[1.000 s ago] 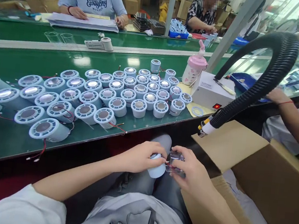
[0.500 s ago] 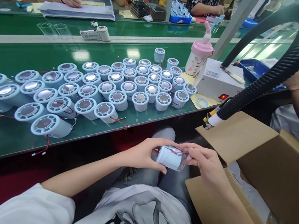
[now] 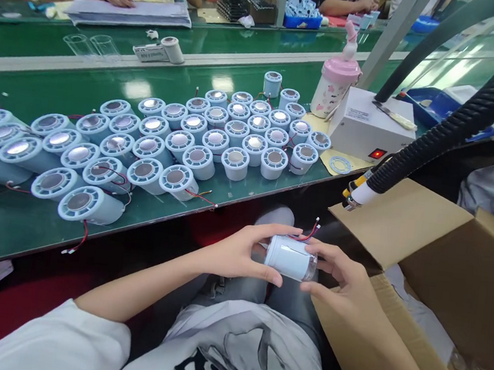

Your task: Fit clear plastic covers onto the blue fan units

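Observation:
Above my lap, both hands grip one light-blue cylindrical housing [image 3: 288,257] lying sideways, with a clear plastic sleeve around its right part. My left hand [image 3: 250,251] wraps the left end, thumb below and fingers above. My right hand [image 3: 339,271] holds the clear right end between thumb and fingers. Red and black wires [image 3: 310,233] with small white connectors stick up from its top side. On the green bench stand many similar blue housings [image 3: 199,161], each with a slotted ring and a round metallic disc on top; some trail wires.
To my right is an open cardboard box [image 3: 457,265] with clear plastic inside. A black corrugated hose [image 3: 454,114] arches over it beside a white switch box [image 3: 366,124]. A pink-lidded cup [image 3: 336,85] stands behind. Co-workers sit across the bench and at right.
My right hand has shifted from pinching the wires to wrapping the clear end. The wires now stand up from the housing instead of lying along it.

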{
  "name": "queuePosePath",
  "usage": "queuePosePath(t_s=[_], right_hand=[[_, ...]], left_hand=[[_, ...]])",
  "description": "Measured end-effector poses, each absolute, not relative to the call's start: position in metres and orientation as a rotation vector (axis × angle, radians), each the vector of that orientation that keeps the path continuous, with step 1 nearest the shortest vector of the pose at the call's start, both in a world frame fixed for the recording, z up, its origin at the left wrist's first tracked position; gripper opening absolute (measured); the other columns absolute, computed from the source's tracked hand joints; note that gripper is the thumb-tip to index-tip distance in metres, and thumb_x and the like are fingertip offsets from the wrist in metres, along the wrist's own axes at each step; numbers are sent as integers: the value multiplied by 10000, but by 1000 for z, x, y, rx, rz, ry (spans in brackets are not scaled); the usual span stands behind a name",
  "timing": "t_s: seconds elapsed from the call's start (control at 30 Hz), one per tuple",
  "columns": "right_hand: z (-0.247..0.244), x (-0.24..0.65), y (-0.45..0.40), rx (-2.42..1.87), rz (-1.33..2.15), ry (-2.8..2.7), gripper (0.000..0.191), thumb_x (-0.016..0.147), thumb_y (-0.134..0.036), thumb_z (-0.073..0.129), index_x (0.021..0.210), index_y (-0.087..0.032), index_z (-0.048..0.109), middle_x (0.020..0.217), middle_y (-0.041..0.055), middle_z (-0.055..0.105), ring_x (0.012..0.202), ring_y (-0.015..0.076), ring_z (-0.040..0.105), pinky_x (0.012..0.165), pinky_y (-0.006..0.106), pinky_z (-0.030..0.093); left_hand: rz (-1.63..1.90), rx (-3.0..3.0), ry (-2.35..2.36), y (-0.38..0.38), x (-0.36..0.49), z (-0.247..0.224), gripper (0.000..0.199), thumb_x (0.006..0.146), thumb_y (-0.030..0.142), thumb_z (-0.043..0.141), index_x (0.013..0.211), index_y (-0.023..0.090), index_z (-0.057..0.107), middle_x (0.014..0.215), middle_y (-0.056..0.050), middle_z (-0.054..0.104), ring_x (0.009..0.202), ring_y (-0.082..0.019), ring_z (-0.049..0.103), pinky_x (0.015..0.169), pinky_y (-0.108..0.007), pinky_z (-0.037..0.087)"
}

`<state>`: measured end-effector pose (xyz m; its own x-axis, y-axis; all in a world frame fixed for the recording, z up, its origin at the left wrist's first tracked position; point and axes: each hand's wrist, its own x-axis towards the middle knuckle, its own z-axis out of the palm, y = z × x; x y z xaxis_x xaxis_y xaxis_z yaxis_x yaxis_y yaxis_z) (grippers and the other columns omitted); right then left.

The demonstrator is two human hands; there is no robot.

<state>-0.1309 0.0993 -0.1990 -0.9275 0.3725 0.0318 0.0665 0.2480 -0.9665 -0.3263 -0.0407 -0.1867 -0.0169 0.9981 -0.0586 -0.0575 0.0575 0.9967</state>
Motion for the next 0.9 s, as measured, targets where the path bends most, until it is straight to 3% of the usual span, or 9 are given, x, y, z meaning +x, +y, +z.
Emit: queuePosePath(t_s=[0.5,0.9], right_hand=[[-190,-136,99,-557,2244,-1958,417,802,-327,720,1156,-234,519,1143,89,628,1008,233,621,793,334,554],[-195,-144,96,-803,2543,-1622,412,817,-507,670,1039,-189,527,806,15,660,670,146,667,601,252,577]], left_hand=[[1185,1292,1262,-43,-328,-185,752,677,249,802,1356,293,483,1364,-101,522,1221,-265,529,969,-365,493],[1170,1344,1274,-45,-331,-185,728,695,291,788,1356,285,483,1386,-104,501,1282,-272,472,998,-376,476]])
